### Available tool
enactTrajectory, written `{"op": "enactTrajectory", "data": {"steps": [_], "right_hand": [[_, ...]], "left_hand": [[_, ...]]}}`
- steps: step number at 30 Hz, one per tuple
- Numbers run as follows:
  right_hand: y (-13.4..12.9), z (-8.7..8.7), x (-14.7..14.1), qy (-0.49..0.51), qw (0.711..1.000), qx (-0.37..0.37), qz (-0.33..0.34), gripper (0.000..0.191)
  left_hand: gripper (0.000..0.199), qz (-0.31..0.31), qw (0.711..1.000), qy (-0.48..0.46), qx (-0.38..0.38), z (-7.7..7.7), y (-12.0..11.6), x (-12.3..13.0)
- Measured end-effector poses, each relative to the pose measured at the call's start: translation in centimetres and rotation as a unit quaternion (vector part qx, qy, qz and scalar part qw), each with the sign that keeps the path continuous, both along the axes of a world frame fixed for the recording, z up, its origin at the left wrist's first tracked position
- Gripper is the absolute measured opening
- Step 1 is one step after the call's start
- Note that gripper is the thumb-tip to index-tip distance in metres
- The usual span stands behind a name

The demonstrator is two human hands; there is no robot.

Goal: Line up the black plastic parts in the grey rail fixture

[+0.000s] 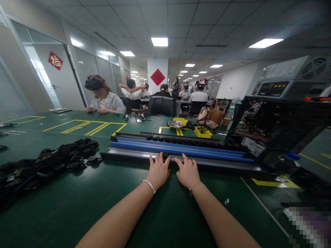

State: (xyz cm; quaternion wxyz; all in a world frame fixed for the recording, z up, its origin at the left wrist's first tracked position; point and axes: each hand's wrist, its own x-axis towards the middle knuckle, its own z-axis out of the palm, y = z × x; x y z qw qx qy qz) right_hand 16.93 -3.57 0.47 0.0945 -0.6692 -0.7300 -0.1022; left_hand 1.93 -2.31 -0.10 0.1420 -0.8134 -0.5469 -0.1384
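Observation:
A long silver-and-black rail (131, 154) lies across the green table in front of me. My left hand (158, 172) rests on its near edge with fingers spread, holding nothing. A small black part (166, 155) sits at the rail, right at the left index and middle fingertips; whether they press on it I cannot tell. Just to the right, my right hand (188, 171) lies on the same rail, fingers apart, its index finger pointing towards the black part. Both thumbs are tucked low, close to the table. Directly behind runs a blue rail (201, 149).
A heap of black parts (51, 163) spreads over the left. Behind the rails stand a metal bowl (176, 124) and a yellow tray (203, 132). An open computer case (274, 120) rises at right. Across the table sits a person in a headset (106, 100).

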Motion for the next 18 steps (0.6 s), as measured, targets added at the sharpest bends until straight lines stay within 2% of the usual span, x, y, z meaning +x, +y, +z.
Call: {"op": "enactTrajectory", "data": {"steps": [18], "right_hand": [[-0.14,0.13,-0.02,0.003,1.0,0.001,0.001,0.057]], "left_hand": [[0.056,0.017,1.0,-0.003,-0.013,0.45,-0.37,0.23]]}}
